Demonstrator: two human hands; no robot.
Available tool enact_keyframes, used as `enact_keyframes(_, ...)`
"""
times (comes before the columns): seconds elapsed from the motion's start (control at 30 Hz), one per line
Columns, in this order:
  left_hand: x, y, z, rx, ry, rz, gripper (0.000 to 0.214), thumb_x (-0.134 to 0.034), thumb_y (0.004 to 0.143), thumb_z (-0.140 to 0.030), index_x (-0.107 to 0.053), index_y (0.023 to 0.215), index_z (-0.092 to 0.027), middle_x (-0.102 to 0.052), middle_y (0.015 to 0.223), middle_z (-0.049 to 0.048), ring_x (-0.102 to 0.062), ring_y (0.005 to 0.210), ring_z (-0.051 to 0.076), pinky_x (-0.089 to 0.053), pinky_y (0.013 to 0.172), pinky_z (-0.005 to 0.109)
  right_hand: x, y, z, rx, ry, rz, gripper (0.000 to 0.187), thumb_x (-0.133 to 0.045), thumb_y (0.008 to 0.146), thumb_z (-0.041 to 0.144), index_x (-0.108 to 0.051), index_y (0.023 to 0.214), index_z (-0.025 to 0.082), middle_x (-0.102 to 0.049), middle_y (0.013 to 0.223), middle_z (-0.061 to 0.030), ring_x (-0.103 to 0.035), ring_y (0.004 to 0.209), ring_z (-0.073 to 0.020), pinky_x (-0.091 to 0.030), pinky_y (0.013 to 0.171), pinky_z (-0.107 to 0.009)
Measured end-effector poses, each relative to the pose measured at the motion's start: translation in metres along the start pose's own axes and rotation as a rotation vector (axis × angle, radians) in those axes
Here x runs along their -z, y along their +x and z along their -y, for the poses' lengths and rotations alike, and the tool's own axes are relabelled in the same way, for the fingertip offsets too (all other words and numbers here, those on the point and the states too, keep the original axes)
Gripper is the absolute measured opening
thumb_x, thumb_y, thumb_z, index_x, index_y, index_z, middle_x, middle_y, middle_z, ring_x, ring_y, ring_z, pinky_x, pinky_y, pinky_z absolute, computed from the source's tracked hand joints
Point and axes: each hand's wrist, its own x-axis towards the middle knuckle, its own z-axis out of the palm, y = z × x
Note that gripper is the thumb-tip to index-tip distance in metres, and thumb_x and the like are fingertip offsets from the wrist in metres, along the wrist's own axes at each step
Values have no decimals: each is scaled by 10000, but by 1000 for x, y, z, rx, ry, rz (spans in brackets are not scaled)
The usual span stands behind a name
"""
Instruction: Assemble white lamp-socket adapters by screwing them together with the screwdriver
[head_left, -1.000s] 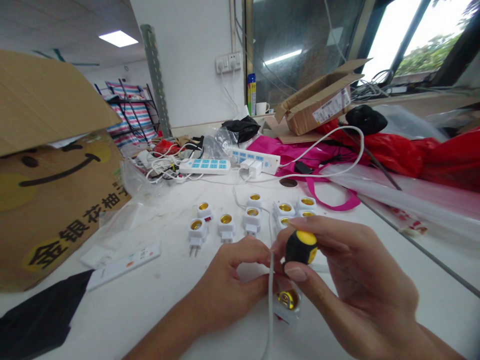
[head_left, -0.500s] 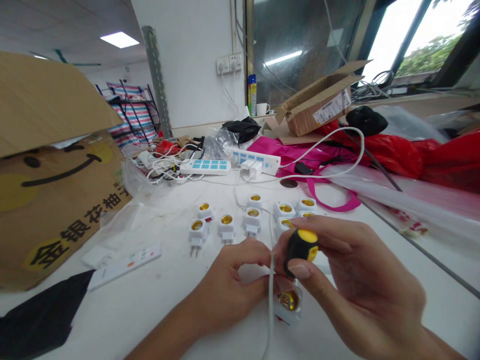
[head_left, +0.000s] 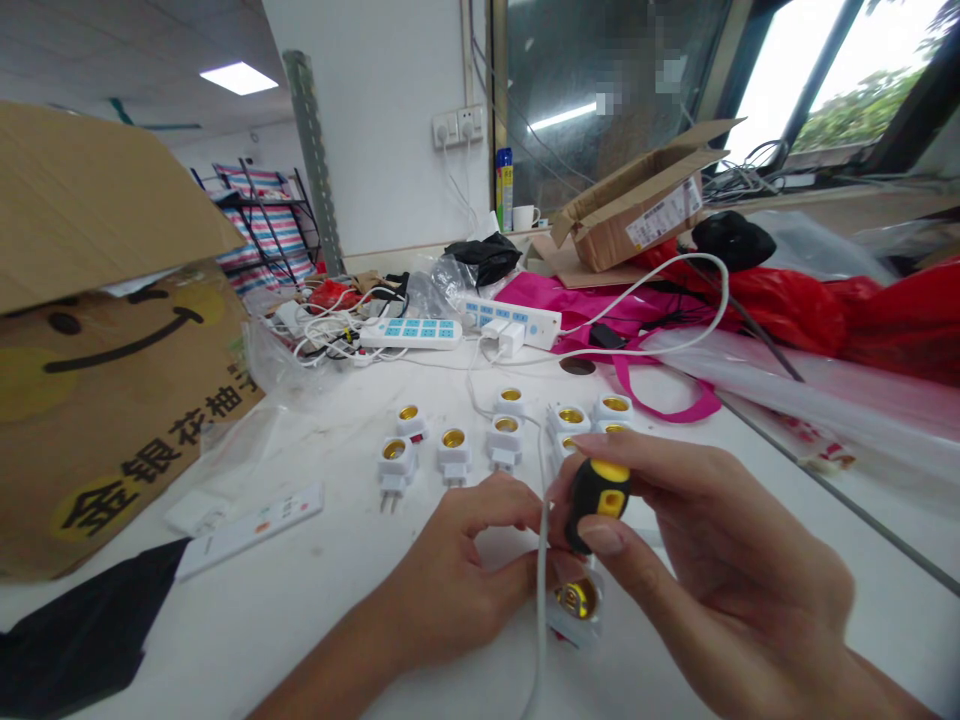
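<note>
White work table (head_left: 270,625), heavily cluttered. Large cardboard carton (head_left: 112,420) at left, printed with a smiley and Chinese characters, 金银花柚 legible along the side. Open shipping box (head_left: 630,205) at the back, its barcode sticker (head_left: 664,213) too small to read. Red plastic bags (head_left: 787,310) and pink tote bag (head_left: 570,300) behind, at right. Two power strips further back: blue-switched power strip (head_left: 411,333), white power strip (head_left: 517,322) with plugged-in adapters. Rows of white plug-in lamp sockets (head_left: 454,455) with brass centres mid-table, no readable marks.

Right hand (head_left: 727,580) closed, firm pinch on yellow-and-black screwdriver (head_left: 600,505), shaft hidden, no brand visible. Left hand (head_left: 442,580) curled beside white cable (head_left: 541,600), apparently steadying something, though the hold is hard to make out. Single lamp socket (head_left: 576,600) just below both hands. Best control: short grip on the handle, socket braced steady.
</note>
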Motion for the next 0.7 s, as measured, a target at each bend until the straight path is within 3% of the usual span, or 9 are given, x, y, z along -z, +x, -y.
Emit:
enact_keyframes(0.23, -2, 0, 2, 38, -26, -8, 214, -877, 938, -367, -786, 881, -182, -763, 898, 34, -686, 914, 218, -503, 918, 368, -2, 2, -3, 56, 21, -40, 544, -850, 960, 112, -693, 1438, 318, -744, 1178, -63, -740, 923, -230, -650, 846, -403)
enact_keyframes(0.37, -1, 0, 1, 29, -39, 4, 120, -878, 929, -281, -817, 919, -178, -787, 1012, 57, -712, 1001, 244, -511, 962, 378, 2, 3, 3, 20, 43, 30, 455, -712, 1043, 130, -648, 1463, 294, -735, 1170, -95, -768, 937, -259, -684, 789, -427)
enact_keyframes(0.47, 0, 0, 0, 28, -12, -2, 121, -873, 932, -285, -812, 911, -182, -783, 981, 47, -708, 980, 238, -505, 945, 372, 2, 4, 6, -7, 50, 59, 439, -642, 1064, 108, -640, 1465, 285, -735, 1202, -113, -782, 976, -268, -696, 782, -417)
enact_keyframes(0.63, -1, -1, 2, 15, -10, 10, 163, -850, 953, -305, -769, 866, -194, -730, 902, 16, -659, 907, 198, -489, 877, 334, -3, 7, 1, 12, 69, -59, 421, -830, 981, 129, -701, 1338, 312, -717, 1134, -49, -740, 919, -218, -650, 837, -363)
enact_keyframes(0.7, -1, -1, 2, 23, -16, 8, 217, -867, 941, -346, -750, 844, -192, -712, 883, 12, -646, 893, 197, -480, 870, 332, -3, 7, -3, 37, 53, -75, 486, -911, 949, 198, -709, 1370, 332, -714, 1187, -44, -741, 925, -215, -649, 871, -360)
